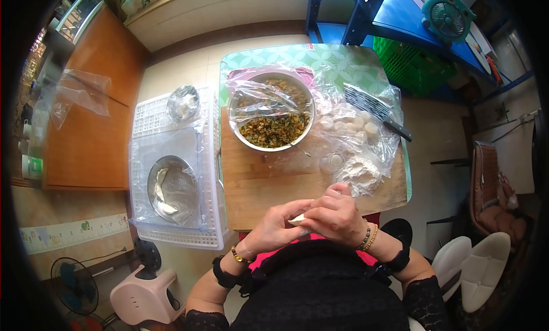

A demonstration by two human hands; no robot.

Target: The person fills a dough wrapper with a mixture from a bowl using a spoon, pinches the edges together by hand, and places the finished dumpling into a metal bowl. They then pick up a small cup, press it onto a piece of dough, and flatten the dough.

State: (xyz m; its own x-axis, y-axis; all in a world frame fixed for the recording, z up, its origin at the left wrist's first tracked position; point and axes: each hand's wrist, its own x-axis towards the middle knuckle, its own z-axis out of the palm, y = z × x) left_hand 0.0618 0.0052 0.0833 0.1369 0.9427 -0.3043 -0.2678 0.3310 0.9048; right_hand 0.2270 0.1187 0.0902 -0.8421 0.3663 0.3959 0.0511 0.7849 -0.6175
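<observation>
A small piece of white dough (297,219) is held between my two hands, just in front of the wooden board's near edge. My left hand (278,225) is curled round its left side, and the fingers of my right hand (334,215) close over its right side. Beyond them on the wooden board (251,185) stands a white bowl of chopped filling (274,131), partly under clear plastic, with a spoon handle (301,150) sticking out. Loose flour (361,174) lies near my right hand. Round dough pieces (357,124) rest behind it under plastic film.
Left of the board, a white plastic crate (214,216) carries a metal bowl (172,159) with shaped dough pieces and a smaller plastic-covered bowl (183,103). A black-handled cleaver (377,111) lies at the back right. A pink stool (140,299) stands on the floor at left.
</observation>
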